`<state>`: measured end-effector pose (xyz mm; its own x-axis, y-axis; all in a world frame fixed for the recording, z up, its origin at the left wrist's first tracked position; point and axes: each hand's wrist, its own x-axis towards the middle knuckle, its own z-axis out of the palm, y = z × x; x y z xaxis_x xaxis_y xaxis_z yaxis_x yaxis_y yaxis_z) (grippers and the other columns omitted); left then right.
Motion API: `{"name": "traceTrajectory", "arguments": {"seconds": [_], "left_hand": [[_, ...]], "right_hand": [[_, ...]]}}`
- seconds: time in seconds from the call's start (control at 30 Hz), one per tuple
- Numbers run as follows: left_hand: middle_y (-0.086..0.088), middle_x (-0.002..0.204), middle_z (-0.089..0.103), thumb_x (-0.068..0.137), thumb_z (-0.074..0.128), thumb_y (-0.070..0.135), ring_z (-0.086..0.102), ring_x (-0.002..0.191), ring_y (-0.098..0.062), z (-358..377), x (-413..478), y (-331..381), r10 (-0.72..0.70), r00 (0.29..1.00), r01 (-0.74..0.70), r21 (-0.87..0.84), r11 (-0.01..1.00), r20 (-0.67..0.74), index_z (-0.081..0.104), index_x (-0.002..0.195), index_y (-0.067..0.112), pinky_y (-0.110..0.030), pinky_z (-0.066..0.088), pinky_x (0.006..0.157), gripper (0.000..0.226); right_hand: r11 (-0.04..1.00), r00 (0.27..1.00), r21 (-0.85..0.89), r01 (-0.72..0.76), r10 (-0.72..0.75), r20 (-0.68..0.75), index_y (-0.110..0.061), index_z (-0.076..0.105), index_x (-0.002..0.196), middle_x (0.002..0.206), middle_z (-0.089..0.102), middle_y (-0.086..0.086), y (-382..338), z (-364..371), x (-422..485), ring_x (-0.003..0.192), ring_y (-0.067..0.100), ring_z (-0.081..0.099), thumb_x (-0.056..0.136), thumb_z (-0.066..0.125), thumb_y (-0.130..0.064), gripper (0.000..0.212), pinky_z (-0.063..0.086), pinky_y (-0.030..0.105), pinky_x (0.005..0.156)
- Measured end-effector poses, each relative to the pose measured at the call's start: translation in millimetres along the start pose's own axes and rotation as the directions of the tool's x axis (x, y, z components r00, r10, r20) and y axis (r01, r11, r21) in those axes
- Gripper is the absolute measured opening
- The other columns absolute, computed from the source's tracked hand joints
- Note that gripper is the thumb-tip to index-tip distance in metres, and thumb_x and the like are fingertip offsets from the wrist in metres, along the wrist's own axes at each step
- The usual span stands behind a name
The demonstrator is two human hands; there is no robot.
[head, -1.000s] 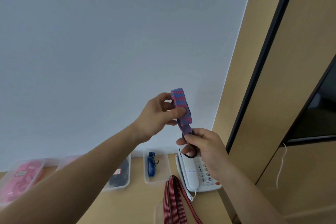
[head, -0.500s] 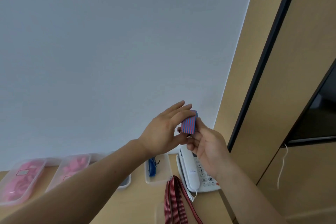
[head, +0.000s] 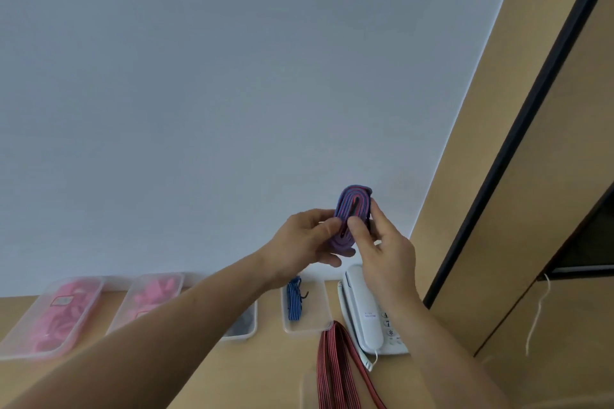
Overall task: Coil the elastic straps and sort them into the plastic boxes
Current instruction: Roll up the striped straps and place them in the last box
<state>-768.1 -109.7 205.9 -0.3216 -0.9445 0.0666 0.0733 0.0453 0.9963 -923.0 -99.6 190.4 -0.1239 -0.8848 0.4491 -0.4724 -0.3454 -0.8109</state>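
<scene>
A blue-and-red striped elastic strap [head: 349,211] is wound into a flat oval coil and held up in front of the white wall. My left hand [head: 304,241] pinches its lower left side, and my right hand [head: 385,242] grips its right side with the thumb across the front. Below on the wooden desk stand several clear plastic boxes: one with a blue striped strap [head: 294,299] inside its rim [head: 324,309], two with pink straps [head: 56,315] [head: 153,295], and one with dark contents [head: 244,325] partly hidden by my left forearm.
A red striped strap [head: 335,372] lies loose at the desk's near edge. A white telephone [head: 368,312] sits to the right of the boxes. A wooden cabinet side with a black edge [head: 518,129] rises at the right, with a white cord [head: 536,315] hanging.
The strap was a long loop stretched between my hands; it has been wound up into a compact oval coil, turned edge-on toward me, and both hands now close around it.
</scene>
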Motion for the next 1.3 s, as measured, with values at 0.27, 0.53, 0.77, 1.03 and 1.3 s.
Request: {"name": "traceTrajectory", "arguments": {"seconds": [0.27, 0.53, 0.77, 1.03, 1.3], "left_hand": [[-0.01, 0.099, 0.071, 0.105, 0.045, 0.013, 0.072, 0.085, -0.016, -30, -2, -43, -0.039, 0.988, 0.012, -0.177, 0.984, -0.149, 0.057, 0.121, 0.003, -0.03, 0.059, 0.073, 0.022], [-0.006, 0.12, 0.068, 0.1, 0.044, 0.024, 0.063, 0.107, -0.02, -69, 6, -87, -0.124, 0.992, 0.113, 0.65, 0.752, -0.028, 0.062, 0.127, 0.016, -0.038, 0.049, 0.099, 0.034], [-0.006, 0.139, 0.05, 0.093, 0.044, 0.021, 0.041, 0.133, -0.025, -83, 37, -153, -0.224, 0.961, -0.119, 0.975, 0.186, 0.16, 0.05, 0.136, 0.011, -0.042, 0.04, 0.107, 0.045], [-0.004, 0.158, 0.032, 0.092, 0.054, 0.033, 0.016, 0.149, -0.025, -91, 81, -213, -0.352, 0.906, -0.29, 0.951, -0.109, 0.236, 0.028, 0.154, 0.016, -0.043, 0.031, 0.114, 0.069], [-0.004, 0.146, 0.049, 0.09, 0.057, 0.028, 0.039, 0.138, -0.022, -100, 88, -243, -0.282, 0.908, -0.338, 0.94, -0.05, 0.311, 0.058, 0.135, 0.02, -0.037, 0.033, 0.112, 0.046]], "right_hand": [[0.98, 0.999, -0.193, 0.036, -0.039, -0.011, -0.026, 0.052, 0.141, 0.066, 0.06, -0.009, 3, 46, -4, 0.059, 0.009, 0.05, 0.091, 0.065, -0.032, 0.052, 0.048, 0.036, 0.071], [0.914, 0.988, -0.404, 0.028, 0.037, 0.152, -0.031, 0.064, 0.126, 0.06, 0.057, -0.011, 42, 72, -9, 0.062, 0.009, 0.054, 0.089, 0.062, -0.033, 0.038, 0.036, 0.016, 0.054], [0.778, 0.914, -0.627, 0.042, 0.224, 0.338, -0.019, 0.059, 0.13, 0.09, 0.071, 0.003, 103, 87, 11, 0.086, 0.023, 0.063, 0.092, 0.056, -0.035, 0.042, 0.042, 0.031, 0.068], [0.713, 0.82, -0.677, 0.183, 0.269, 0.505, -0.019, 0.063, 0.11, 0.095, 0.071, 0.003, 165, 131, 35, 0.084, 0.024, 0.064, 0.091, 0.053, -0.032, 0.025, 0.043, 0.029, 0.067], [0.681, 0.767, -0.69, 0.243, 0.301, 0.567, -0.017, 0.066, 0.096, 0.09, 0.07, 0.004, 195, 147, 38, 0.083, 0.024, 0.066, 0.091, 0.057, -0.034, 0.02, 0.038, 0.027, 0.061]]}}
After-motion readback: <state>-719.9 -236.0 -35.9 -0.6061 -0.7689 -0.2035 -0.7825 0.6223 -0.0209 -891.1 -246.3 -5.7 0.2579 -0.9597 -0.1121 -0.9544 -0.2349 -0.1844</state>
